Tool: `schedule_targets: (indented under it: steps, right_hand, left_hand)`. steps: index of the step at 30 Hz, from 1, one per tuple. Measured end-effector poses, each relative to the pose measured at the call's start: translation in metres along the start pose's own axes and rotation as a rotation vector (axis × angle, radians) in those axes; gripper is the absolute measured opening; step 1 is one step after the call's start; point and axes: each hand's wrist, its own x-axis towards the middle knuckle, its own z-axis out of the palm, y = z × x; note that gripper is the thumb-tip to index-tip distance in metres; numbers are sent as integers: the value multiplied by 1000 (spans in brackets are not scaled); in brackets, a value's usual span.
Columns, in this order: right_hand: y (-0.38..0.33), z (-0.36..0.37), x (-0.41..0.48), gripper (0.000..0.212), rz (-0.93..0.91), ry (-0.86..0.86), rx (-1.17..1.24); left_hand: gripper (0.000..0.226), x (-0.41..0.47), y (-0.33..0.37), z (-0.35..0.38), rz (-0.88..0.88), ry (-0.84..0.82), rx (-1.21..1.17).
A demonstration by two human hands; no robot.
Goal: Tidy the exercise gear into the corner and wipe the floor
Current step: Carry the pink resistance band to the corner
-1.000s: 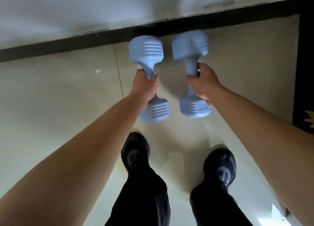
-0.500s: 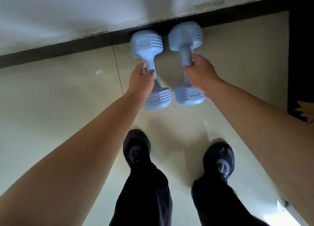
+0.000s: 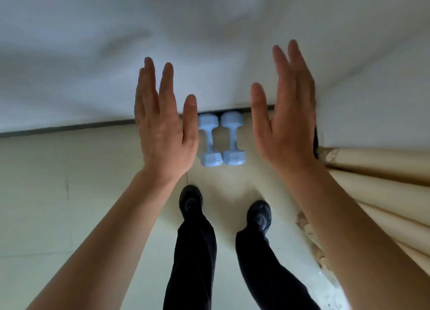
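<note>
While a pale blue hex-ended dumbbell [image 3: 209, 142] and its matching twin [image 3: 233, 139] lie side by side on the cream floor [image 3: 69, 193], far heads at the dark skirting board [image 3: 69, 127], the left hand [image 3: 162, 132] and right hand [image 3: 283, 123] hover above, each grip released, fingers straight. Embossed end marks are too small to read.

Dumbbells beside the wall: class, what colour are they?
The two hex-ended dumbbells are light blue; head view shows them best.
</note>
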Motion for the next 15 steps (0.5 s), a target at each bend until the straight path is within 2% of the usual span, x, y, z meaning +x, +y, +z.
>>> schedule_targets:
  steps: [3,8,15]
  right_hand:
    - [-69,-60,27,56,-106,-14,-61]
    - [-225,-169,61,58,-244,61,50]
    - [-433,-239,49,60,-667,28,173]
  left_hand:
    - [53,33,35,-95,-1,66,122]
    - [56,57,97,-303,-74,222,280]
    - [59,-15,108,-554,-198,475,472]
